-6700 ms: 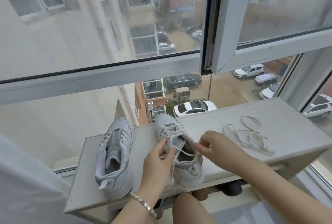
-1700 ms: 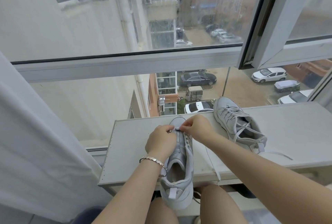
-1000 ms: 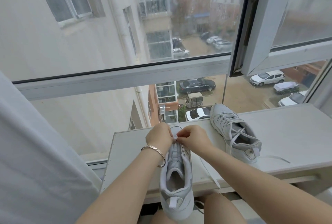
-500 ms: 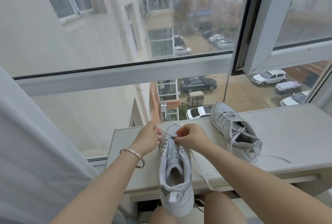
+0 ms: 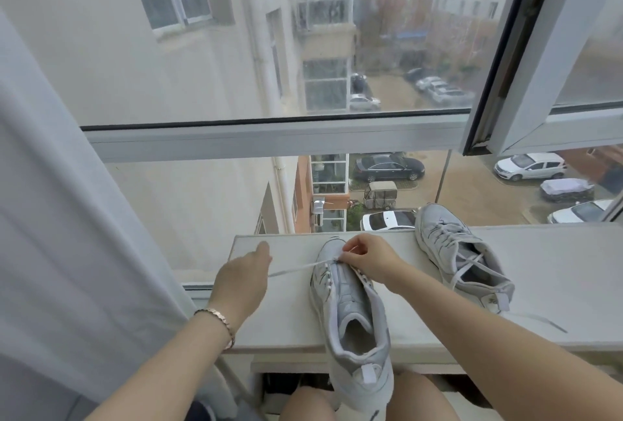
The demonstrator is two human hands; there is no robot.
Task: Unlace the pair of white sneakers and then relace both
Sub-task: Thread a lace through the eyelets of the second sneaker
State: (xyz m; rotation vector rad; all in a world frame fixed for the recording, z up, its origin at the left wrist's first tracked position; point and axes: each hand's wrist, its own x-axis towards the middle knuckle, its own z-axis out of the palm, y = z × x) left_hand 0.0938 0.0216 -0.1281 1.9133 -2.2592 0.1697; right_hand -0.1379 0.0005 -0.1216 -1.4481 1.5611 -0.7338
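The white leather sneaker [image 5: 350, 296] lies toe-away on the pale desk [image 5: 556, 269], its flat white lace [image 5: 296, 269] stretched leftward into the grip of the left hand [image 5: 241, 280]. The right hand [image 5: 365, 260] pinches the lace at the toe eyelets, knuckles up.

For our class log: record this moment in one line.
step: relacing near sneaker; left hand: holds lace taut; right hand: pinches lace at eyelets
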